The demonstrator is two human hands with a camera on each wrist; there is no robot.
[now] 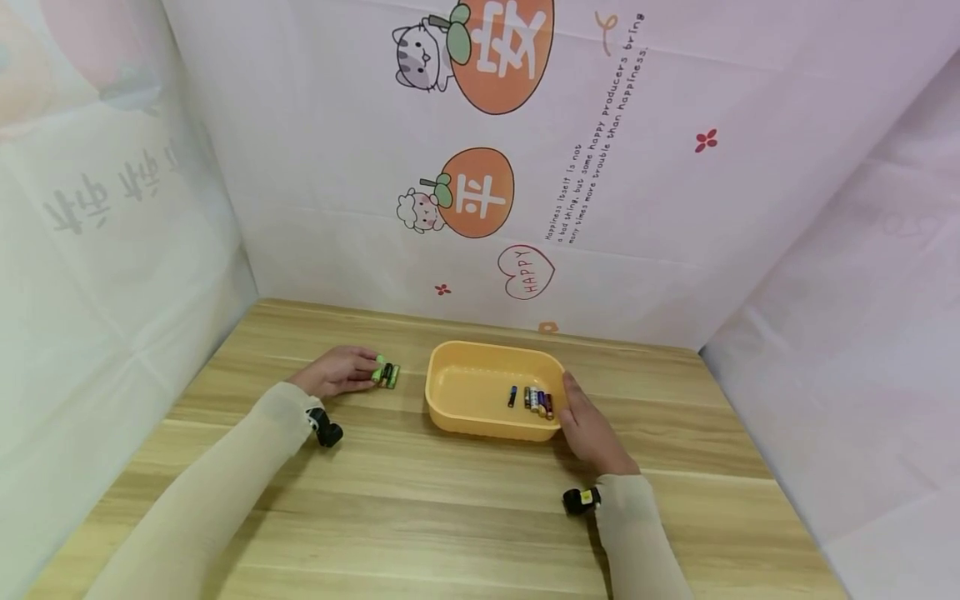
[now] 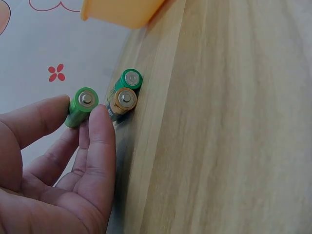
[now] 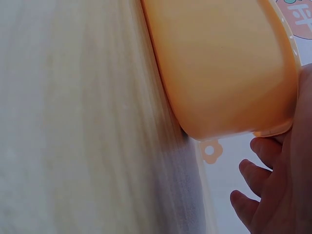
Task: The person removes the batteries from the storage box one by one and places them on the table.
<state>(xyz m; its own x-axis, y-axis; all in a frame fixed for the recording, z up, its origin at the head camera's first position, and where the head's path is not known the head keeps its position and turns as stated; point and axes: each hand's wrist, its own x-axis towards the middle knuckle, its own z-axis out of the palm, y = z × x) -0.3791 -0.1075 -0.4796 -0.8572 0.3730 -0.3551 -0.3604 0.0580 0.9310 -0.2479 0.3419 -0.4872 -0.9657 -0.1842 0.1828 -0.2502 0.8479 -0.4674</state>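
Observation:
My left hand point(image 1: 345, 372) pinches a light green battery point(image 2: 83, 106) between thumb and fingers at the left of the table. Right beside it lie two more batteries, one with an orange-gold end point(image 2: 124, 100) and one with a green end point(image 2: 130, 79). A yellow-orange plastic basin point(image 1: 480, 427) stands in the middle. Several batteries point(image 1: 534, 399) are lined up inside its right end, and a single dark one point(image 1: 512, 397) lies a little to their left. My right hand point(image 1: 594, 429) holds the basin by its right-end rim, its lower fingers spread below the rim in the right wrist view.
The wood-grain table point(image 1: 450, 517) runs back to a printed white cloth wall point(image 1: 337, 208). Cloth also hangs along the left and right sides. Each wrist carries a small black camera, one on the left point(image 1: 326, 428) and one on the right point(image 1: 581, 501).

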